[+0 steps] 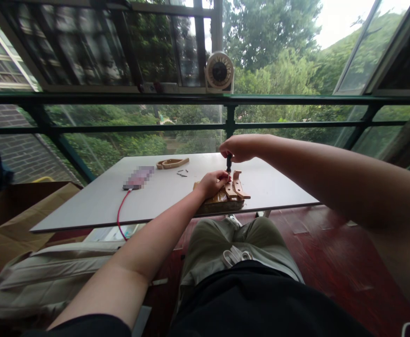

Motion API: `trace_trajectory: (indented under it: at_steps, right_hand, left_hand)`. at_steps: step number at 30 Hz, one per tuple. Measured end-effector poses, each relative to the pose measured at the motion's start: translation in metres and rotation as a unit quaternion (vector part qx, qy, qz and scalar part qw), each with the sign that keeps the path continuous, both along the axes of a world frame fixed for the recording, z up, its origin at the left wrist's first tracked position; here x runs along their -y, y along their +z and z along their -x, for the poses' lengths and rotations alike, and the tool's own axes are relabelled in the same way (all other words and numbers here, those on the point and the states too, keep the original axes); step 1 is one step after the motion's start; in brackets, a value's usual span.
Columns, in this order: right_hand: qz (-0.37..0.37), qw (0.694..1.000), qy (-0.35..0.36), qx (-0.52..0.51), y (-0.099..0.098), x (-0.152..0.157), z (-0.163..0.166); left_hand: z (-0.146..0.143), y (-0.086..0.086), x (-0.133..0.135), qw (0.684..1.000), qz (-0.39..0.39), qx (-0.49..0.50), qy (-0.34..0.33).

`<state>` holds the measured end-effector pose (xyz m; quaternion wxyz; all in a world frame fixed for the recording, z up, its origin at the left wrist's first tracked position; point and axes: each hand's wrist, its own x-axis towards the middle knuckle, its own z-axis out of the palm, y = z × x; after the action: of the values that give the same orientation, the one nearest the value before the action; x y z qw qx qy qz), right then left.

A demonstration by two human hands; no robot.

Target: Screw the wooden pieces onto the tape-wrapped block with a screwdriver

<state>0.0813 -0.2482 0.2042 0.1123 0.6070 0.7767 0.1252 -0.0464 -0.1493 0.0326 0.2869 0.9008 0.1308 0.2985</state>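
Note:
My right hand (241, 147) is wrapped round the top of a black-handled screwdriver (229, 163), which points straight down. Close to its tip, my left hand (212, 183) has its fingers pressed together over one end of a light wooden piece (230, 190); what the fingertips pinch is hidden. Beside that piece lies a second, shaped wooden piece (238, 186) with holes in it. Both rest on a block wrapped in shiny brown tape (222, 206) at the table's front edge.
On the white table (96, 206) lie several small screws (182, 174), a curved wooden part (173, 163) and a phone (139, 178) with a red cable (119, 210). A small fan (219, 71) stands beyond the green railing (176, 99). A cardboard box (18, 224) and a pale bag (50, 276) are at left.

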Motion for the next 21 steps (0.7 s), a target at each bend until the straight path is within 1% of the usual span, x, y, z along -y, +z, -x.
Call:
trace_trajectory:
  at_steps: [6, 13, 21]
  right_hand:
    - [-0.002, 1.000, 0.003, -0.016, 0.0074, 0.0027, 0.0005]
    - [-0.007, 0.999, -0.011, -0.029, 0.0070, 0.0030, 0.0064]
    - [0.010, 0.999, -0.022, -0.034, 0.0096, 0.0047, 0.0055]
  left_hand:
    - [-0.0006, 0.0002, -0.0002, 1.000, 0.006, 0.001, 0.009]
    - [-0.0005, -0.0004, -0.0018, 1.000, 0.003, 0.000, 0.012]
    - [0.0004, 0.0019, 0.0021, 1.000, 0.006, 0.005, 0.022]
